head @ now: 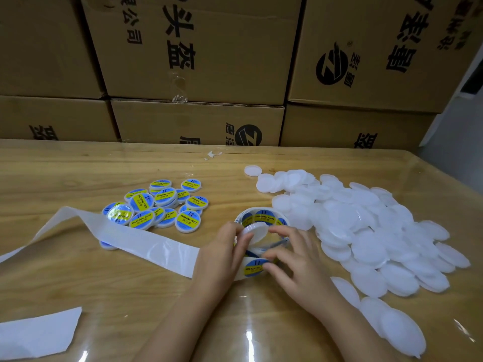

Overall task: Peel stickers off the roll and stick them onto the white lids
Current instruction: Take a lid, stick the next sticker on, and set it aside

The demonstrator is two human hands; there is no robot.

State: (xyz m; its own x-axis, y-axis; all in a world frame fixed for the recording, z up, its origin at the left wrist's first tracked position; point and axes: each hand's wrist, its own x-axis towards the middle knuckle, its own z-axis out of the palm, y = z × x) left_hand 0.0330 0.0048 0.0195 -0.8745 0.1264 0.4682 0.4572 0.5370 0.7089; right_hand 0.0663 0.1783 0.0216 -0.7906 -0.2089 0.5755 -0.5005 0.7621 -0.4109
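Near the middle of the table [78, 283], a little toward the front edge: both hands at the roll [262, 218]. In the left hand [222, 246], a bare white lid [254, 231], tilted, pinched at its rim between thumb and curled fingers, held just over the roll's open centre. Right hand [295, 259] just beside it, fingers bent and spread, two fingertips at the right edge of a blue-and-yellow sticker [254, 266] on the liner [125, 239] just in front of the roll. Pinching or merely touching: impossible to tell, with some blur there.

Roll as a loose coil resting on its edge, with more stickers showing on the inner face of its far side. Emptied liner, glossy white, trailing from under the left hand across to the left edge, rising in a fold on the way and lying over one labelled lid.

Left of the roll, toward the far edge: a cluster of labelled lids [159, 205], several overlapping, all with the blue-and-yellow face up. Right of the roll and just beside it: a broad heap of plain lids [366, 231], overlapping, spread from near the far edge down to the front right corner.

At the front left corner, a white sheet [39, 333] with a slanted cut edge. Close to the far edge, a small white scrap [213, 154]. Behind the far edge, stacked cardboard boxes [198, 56] with black print.
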